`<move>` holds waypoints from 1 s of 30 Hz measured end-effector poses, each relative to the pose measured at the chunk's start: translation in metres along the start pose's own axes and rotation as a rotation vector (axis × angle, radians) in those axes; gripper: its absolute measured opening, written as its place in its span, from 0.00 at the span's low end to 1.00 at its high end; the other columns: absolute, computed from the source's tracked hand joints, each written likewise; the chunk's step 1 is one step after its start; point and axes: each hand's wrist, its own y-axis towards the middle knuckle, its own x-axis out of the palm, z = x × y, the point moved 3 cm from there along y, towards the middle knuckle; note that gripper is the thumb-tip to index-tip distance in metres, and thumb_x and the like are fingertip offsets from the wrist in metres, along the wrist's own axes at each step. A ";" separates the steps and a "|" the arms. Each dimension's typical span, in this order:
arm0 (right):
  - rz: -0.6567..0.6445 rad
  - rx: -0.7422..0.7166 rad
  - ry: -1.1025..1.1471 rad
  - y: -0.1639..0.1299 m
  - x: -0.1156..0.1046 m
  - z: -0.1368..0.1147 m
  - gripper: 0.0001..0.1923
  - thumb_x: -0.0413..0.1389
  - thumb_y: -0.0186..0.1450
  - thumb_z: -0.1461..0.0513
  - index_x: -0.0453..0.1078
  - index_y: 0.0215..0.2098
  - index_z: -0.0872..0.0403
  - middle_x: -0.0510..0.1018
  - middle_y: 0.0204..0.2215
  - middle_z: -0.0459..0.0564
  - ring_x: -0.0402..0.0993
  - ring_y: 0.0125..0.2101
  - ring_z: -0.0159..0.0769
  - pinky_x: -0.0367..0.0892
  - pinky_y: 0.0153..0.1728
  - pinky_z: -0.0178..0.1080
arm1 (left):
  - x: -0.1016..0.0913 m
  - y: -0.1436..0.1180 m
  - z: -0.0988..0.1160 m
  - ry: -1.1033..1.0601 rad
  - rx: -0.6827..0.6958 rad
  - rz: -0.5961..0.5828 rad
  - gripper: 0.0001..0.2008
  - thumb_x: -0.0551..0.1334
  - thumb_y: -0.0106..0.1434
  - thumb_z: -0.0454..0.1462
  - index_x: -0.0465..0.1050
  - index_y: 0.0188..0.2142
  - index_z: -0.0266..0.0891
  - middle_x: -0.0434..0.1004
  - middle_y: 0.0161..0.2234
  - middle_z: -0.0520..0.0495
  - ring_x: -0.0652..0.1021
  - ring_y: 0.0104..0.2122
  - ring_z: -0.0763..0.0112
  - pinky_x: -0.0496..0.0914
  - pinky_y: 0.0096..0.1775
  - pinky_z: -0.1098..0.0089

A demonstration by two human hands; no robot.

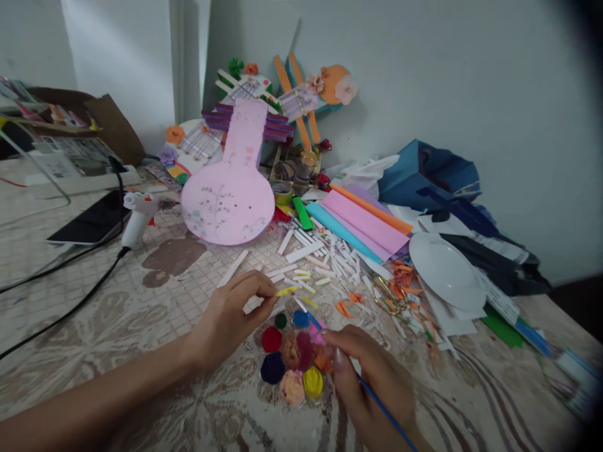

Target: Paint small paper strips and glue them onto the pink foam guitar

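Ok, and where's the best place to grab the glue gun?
Probably take the glue gun by its white handle, coming from the near left: the handle slants down that way, while the red trigger faces right. Mind the black cord at its lower end.

Left hand [230, 314] pinched, bare left forearm [106, 400] slanting inward; right hand [379, 383] curled, pencil-like grip

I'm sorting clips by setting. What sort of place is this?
Probably a craft table indoors: a glue gun, round wells of paint and colored paper sheets lie on the patterned tablecloth.
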 end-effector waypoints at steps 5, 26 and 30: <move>0.006 -0.009 0.021 0.000 -0.001 -0.001 0.13 0.50 0.61 0.69 0.69 0.43 0.54 0.76 0.31 0.48 0.75 0.31 0.29 0.72 0.31 0.30 | 0.001 0.000 -0.001 0.004 -0.003 -0.013 0.07 0.58 0.59 0.25 0.66 0.31 0.39 0.72 0.30 0.51 0.73 0.32 0.74 0.68 0.33 0.73; -0.005 -0.021 0.015 0.002 0.000 -0.002 0.13 0.50 0.61 0.70 0.69 0.42 0.55 0.76 0.30 0.48 0.74 0.30 0.30 0.72 0.31 0.31 | 0.001 0.000 0.000 0.024 0.006 -0.016 0.06 0.58 0.59 0.27 0.66 0.31 0.39 0.73 0.30 0.51 0.74 0.31 0.74 0.70 0.33 0.73; 0.004 -0.010 -0.043 0.002 -0.002 0.000 0.13 0.50 0.61 0.69 0.69 0.43 0.54 0.77 0.31 0.48 0.75 0.32 0.31 0.72 0.32 0.32 | 0.001 -0.001 -0.002 0.039 0.020 -0.013 0.07 0.58 0.59 0.26 0.66 0.31 0.40 0.73 0.30 0.51 0.74 0.32 0.74 0.70 0.34 0.73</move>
